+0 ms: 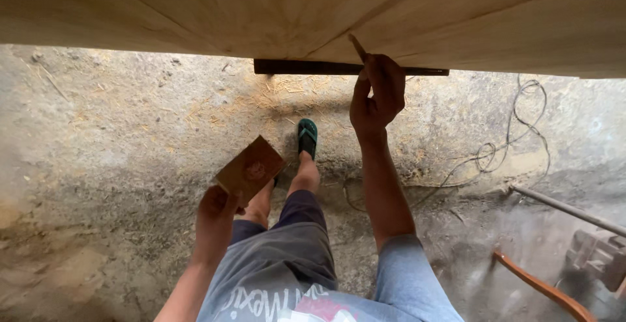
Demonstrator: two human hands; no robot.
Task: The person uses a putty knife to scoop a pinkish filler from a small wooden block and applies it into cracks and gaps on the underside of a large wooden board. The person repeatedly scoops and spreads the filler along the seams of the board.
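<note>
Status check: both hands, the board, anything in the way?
Right hand holds a pencil tip to the wooden board. Left hand grips a small brown block, low, off the board. Nothing blocking the pencil.

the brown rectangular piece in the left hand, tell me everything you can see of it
The brown piece is a thin, flat rectangle, like sanding paper or card, tan-brown with a faint round mark at its middle. The left hand pinches its lower corner, so it stands tilted, one corner pointing up. It hangs over the dirt floor, beside the person's legs, below the wooden board, touching nothing else.
</note>
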